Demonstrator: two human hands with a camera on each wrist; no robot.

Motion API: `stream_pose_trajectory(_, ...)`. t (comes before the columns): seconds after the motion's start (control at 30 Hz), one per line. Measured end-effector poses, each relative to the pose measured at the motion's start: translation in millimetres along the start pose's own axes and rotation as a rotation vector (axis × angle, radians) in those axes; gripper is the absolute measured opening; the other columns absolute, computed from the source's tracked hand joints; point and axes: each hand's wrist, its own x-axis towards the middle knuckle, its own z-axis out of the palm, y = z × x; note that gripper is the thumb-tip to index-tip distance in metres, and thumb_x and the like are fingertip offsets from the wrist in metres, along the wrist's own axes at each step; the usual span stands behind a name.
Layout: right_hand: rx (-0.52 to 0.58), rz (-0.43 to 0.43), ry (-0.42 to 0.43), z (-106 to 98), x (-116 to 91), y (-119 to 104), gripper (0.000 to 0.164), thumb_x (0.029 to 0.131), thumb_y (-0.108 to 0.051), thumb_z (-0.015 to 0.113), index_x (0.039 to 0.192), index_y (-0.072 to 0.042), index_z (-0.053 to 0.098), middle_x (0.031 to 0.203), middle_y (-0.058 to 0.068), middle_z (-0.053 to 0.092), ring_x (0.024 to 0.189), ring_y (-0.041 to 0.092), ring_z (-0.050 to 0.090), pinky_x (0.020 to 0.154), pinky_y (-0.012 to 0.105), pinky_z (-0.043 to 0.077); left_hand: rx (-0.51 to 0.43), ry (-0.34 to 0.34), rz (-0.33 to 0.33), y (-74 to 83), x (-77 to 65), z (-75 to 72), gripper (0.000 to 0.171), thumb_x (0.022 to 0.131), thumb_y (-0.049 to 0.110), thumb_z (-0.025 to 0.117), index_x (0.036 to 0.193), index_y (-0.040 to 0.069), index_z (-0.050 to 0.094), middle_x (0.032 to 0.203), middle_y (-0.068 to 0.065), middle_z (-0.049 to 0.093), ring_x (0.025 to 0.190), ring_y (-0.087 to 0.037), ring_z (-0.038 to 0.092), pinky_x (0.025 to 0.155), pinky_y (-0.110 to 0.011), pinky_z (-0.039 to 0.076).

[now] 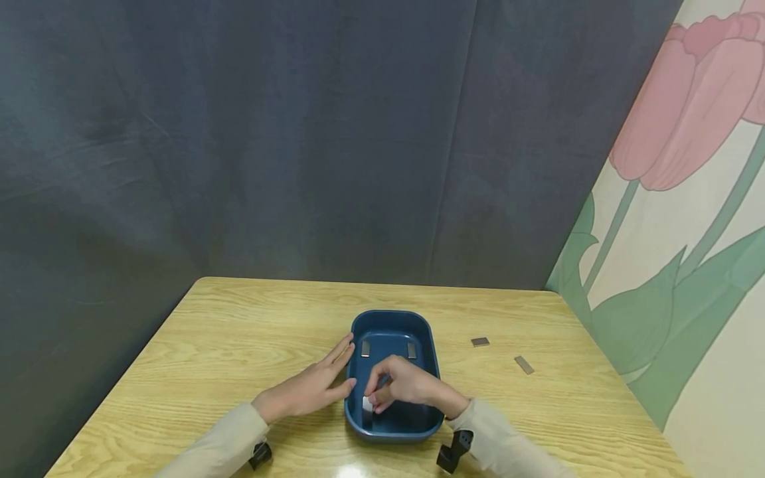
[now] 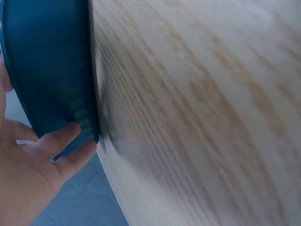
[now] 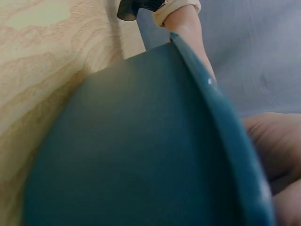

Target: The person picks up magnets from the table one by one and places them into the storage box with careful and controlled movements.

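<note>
A deep blue rectangular tub (image 1: 391, 438) with rounded corners stands on the table. My left hand (image 1: 307, 392) lies along its left side with fingers extended; in the left wrist view the fingertips touch the tub's outer wall (image 2: 47, 61). Reaching over the right rim, my right hand (image 1: 409, 384) pinches a small flat rectangular block (image 1: 367, 403) near the tub's front left corner. Farther back on the tub floor are two similar grey blocks, one at left (image 1: 365, 349) and one at right (image 1: 412, 350). In the right wrist view the tub wall (image 3: 127, 141) hides the pinching fingers.
Two more small flat blocks lie on the wooden table (image 1: 269, 325) right of the tub, one nearer (image 1: 480, 342) and one farther right (image 1: 524, 364). A dark curtain (image 1: 299, 146) hangs behind the table. The wall (image 1: 687, 265) at right has painted tulips.
</note>
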Motion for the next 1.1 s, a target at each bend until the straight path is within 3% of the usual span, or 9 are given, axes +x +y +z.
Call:
stream_pose_trajectory(0.37, -0.003, 0.059, 0.02, 8, 8, 9, 0.008, 0.085, 0.019, 0.063, 0.087, 0.013, 0.068, 0.082, 0.02, 0.067, 0.07, 0.025, 0.069, 0.065, 0.037, 0.06, -0.005, 0.006, 0.012, 0.4, -0.4, -0.6, 0.07, 0.107, 0.043, 0.04, 0.158, 0.004, 0.014, 0.166, -0.004, -0.004, 0.141, -0.031, 0.032, 0.109, -0.051, 0.036)
stream_pose_trajectory(1.1, -0.172, 0.048, 0.081, 10, 14, 19, 0.011, 0.083, 0.016, 0.068, 0.08, 0.006, 0.071, 0.071, 0.009, 0.07, 0.063, 0.026, 0.07, 0.059, 0.034, 0.059, -0.003, 0.006, 0.011, 1.4, 0.0, -0.5, 0.07, 0.107, 0.044, 0.04, 0.158, 0.003, 0.015, 0.166, -0.004, -0.004, 0.142, -0.032, 0.031, 0.109, -0.051, 0.035)
